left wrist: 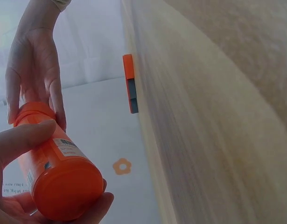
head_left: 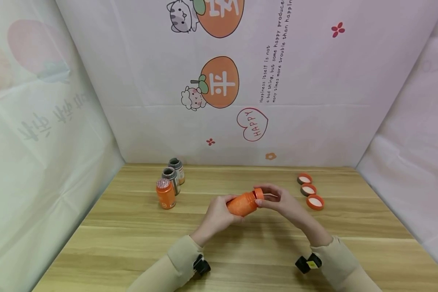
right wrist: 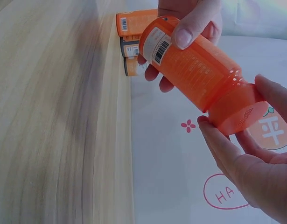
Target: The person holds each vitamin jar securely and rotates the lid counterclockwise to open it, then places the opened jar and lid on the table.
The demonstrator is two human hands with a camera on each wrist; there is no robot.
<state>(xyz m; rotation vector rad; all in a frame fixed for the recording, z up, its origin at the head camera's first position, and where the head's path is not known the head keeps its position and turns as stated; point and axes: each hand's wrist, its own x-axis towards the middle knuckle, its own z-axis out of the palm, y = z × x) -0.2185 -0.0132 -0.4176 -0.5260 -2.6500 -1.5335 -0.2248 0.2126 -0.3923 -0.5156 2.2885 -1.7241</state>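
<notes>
My left hand [head_left: 219, 215] grips an orange bottle [head_left: 242, 204] round its body, tilted with its neck up and to the right. An orange cap [head_left: 258, 194] sits at the neck, slightly askew, and my right hand [head_left: 279, 200] pinches its rim between thumb and fingers. Close up in the right wrist view, the cap [right wrist: 239, 109] overlaps the bottle's neck, and a barcode label [right wrist: 158, 45] shows near the base. The left wrist view looks onto the bottle's round bottom [left wrist: 67, 190], with my left thumb lying along its side.
At the back left, an orange bottle [head_left: 166, 194] stands in front of two grey open-mouthed bottles [head_left: 170, 175]. Three orange-rimmed caps [head_left: 315, 202] lie in a row on the wooden table [head_left: 138, 251] at the right. White printed sheets [head_left: 149, 81] enclose the back and sides.
</notes>
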